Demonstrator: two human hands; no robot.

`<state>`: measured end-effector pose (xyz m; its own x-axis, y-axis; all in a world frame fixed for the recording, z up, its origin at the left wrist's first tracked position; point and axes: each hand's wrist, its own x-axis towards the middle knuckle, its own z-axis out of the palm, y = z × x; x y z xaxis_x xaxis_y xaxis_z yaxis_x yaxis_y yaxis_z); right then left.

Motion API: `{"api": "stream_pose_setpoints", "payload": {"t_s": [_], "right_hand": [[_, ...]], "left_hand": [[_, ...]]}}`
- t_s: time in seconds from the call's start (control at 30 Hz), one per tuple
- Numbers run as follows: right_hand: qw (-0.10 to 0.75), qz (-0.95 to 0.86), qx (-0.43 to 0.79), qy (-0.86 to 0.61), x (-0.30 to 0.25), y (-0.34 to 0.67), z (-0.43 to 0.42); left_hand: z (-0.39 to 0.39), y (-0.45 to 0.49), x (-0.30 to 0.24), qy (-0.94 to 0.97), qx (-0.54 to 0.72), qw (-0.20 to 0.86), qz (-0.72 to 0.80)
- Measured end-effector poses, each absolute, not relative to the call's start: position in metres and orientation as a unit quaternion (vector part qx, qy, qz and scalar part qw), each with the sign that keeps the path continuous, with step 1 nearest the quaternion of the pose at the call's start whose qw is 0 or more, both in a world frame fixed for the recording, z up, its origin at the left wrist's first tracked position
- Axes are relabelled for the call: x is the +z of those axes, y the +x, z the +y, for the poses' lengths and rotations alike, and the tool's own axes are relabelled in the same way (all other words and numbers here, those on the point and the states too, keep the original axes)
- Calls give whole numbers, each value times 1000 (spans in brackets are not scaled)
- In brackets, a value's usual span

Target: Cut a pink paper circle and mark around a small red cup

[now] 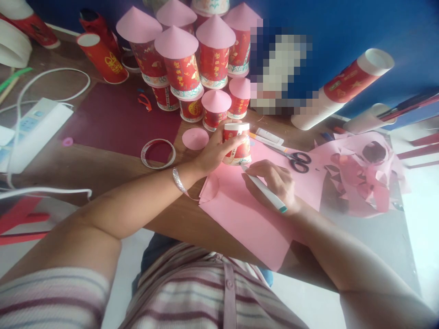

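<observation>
My left hand (216, 151) is closed around a red and white paper cup (237, 145) that stands upside down on a pink paper sheet (247, 214). My right hand (274, 180) grips a white pen with a green end (265, 193); its tip touches the paper at the cup's base. A round cut-out shows in the sheet's left edge. A cut pink paper disc (195, 138) lies just left of the cup.
Several red cups topped with pink paper cones (176, 59) are stacked behind. Scissors (299, 161), a cut cup rim ring (158, 153), a power strip (34, 132) with white cable, pink paper scraps (363, 178) and stacked cup sleeves (346, 84) lie around.
</observation>
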<state>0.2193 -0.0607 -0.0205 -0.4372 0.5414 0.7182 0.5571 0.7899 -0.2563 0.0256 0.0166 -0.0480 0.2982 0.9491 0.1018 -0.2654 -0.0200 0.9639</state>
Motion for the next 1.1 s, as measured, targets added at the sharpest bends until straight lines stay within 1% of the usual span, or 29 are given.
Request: {"api": "stream_pose_setpoints", "payload": {"t_s": [0.33, 0.73, 0.97, 1.1], "right_hand": [[422, -843, -28, -334, -18, 219, -60], [418, -835, -39, -356, -14, 217, -62], [443, -841, -21, -309, -14, 214, -64], [440, -845, -26, -302, -16, 214, -64]], "left_hand": [[15, 26, -43, 499, 482, 640, 330], [14, 27, -38, 493, 495, 638, 325], [12, 27, -34, 502, 480, 640, 329], [12, 27, -34, 511, 484, 627, 335]]}}
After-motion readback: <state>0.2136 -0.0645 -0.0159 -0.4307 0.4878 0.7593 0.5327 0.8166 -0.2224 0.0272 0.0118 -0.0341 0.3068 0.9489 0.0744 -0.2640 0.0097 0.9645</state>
